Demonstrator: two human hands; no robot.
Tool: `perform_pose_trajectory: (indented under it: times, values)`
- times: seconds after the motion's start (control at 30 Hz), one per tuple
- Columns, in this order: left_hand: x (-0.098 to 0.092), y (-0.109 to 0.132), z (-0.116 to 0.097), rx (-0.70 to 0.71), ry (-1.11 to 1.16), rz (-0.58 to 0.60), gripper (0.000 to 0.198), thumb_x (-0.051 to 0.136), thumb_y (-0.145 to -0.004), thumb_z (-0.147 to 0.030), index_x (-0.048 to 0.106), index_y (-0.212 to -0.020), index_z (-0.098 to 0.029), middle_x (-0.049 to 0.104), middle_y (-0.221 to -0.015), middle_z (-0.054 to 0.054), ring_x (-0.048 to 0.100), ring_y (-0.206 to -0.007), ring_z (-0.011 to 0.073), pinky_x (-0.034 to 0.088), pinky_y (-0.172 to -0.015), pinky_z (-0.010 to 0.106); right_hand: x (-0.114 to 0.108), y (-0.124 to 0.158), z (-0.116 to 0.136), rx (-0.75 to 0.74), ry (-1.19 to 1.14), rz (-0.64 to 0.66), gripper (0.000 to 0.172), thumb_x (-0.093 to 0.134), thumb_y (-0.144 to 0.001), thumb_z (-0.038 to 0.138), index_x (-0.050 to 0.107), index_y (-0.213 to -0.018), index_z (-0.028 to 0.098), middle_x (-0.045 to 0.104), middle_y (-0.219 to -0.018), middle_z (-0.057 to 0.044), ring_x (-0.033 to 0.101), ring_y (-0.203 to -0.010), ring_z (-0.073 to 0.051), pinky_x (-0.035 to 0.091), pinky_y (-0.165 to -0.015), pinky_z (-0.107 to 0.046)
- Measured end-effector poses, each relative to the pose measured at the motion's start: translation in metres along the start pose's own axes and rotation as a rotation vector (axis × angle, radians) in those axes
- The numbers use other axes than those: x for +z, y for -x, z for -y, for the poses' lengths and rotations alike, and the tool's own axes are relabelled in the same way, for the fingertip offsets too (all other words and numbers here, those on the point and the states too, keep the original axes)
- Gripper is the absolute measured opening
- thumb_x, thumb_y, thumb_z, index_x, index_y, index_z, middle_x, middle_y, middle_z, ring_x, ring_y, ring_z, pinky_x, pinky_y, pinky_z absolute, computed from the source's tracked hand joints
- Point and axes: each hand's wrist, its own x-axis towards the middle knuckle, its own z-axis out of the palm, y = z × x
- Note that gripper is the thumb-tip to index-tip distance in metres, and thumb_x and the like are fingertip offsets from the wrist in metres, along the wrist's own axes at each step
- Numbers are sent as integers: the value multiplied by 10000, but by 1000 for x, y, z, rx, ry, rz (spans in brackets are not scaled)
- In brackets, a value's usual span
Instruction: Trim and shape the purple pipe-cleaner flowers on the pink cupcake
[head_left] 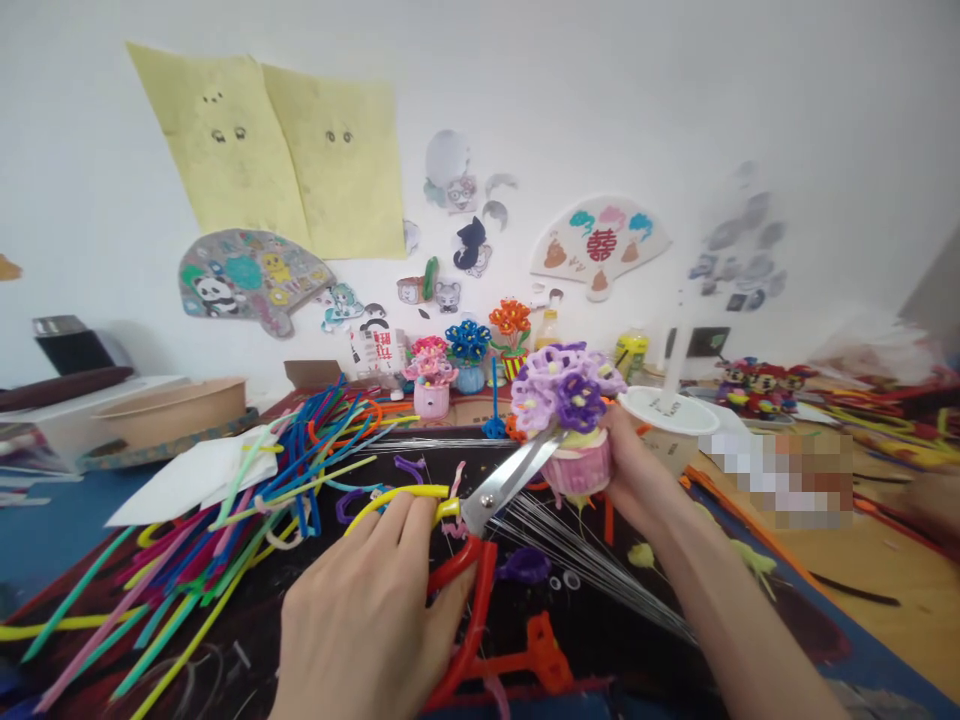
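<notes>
My left hand (pixel 375 590) is closed around the scissors (pixel 514 485), which have one red and one yellow handle. Their blades point up and right, reaching the underside of a dark purple bloom. That bloom belongs to a small potted bouquet of light and dark purple pipe-cleaner flowers (pixel 566 385) in a pink pot (pixel 577 465). My right hand (pixel 626 465) grips the pot from its right side; most of its fingers are hidden behind it. Whether the blades have closed on anything there I cannot tell. Below lie thin silver wires (pixel 592 560) and a purple pipe-cleaner piece (pixel 525 565).
Colourful pipe cleaners (pixel 202 560) are heaped at left beside a tan bowl (pixel 176 410). Finished pink (pixel 431 375), blue (pixel 468 345) and orange (pixel 511 320) flower pots stand at the back. A white-lidded cup (pixel 667 410) is behind my right hand. Another person's hand (pixel 930 500) is blurred at far right.
</notes>
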Motion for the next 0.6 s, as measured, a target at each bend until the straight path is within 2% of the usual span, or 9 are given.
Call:
perform_pose_trajectory:
  times: [0.13, 0.23, 0.3, 0.47, 0.6]
  values:
    - [2, 2, 2, 5, 19, 34, 226, 598, -790, -432, 561, -917, -249, 714, -881, 13, 692, -749, 240, 421, -505, 290, -1, 0, -1, 11, -26, 30, 189, 656, -659, 379, 565, -664, 214, 711, -787, -38, 657, -879, -273, 527, -696, -321]
    - [3, 3, 4, 48, 47, 34, 247, 551, -817, -483, 570, -904, -253, 720, -918, 12, 692, -713, 217, 420, -499, 282, -2, 0, 0, 7, -3, 52, 187, 660, -673, 382, 616, -684, 201, 714, -785, -40, 662, -846, -260, 527, -698, -314]
    - [0, 2, 4, 24, 37, 96, 253, 509, -848, -486, 583, -926, -256, 724, -944, 9, 697, -714, 206, 418, -509, 273, -1, 1, 0, 9, 19, 83, 194, 662, -682, 378, 658, -721, 189, 717, -794, -40, 663, -817, -242, 522, -701, -301]
    - [-11, -4, -2, -99, 67, 355, 203, 490, -885, -438, 597, -948, -277, 723, -968, -18, 707, -807, 220, 418, -567, 275, 1, 2, 3, -7, 39, 103, 192, 675, -680, 366, 695, -725, 180, 712, -741, -38, 660, -747, -227, 512, -638, -283]
    - [-11, -9, 1, -107, 143, 450, 199, 492, -872, -463, 607, -910, -306, 722, -933, -43, 713, -802, 241, 419, -570, 288, 2, 1, 4, -10, 59, 105, 172, 680, -687, 353, 673, -655, 185, 691, -658, -26, 638, -646, -207, 494, -592, -283]
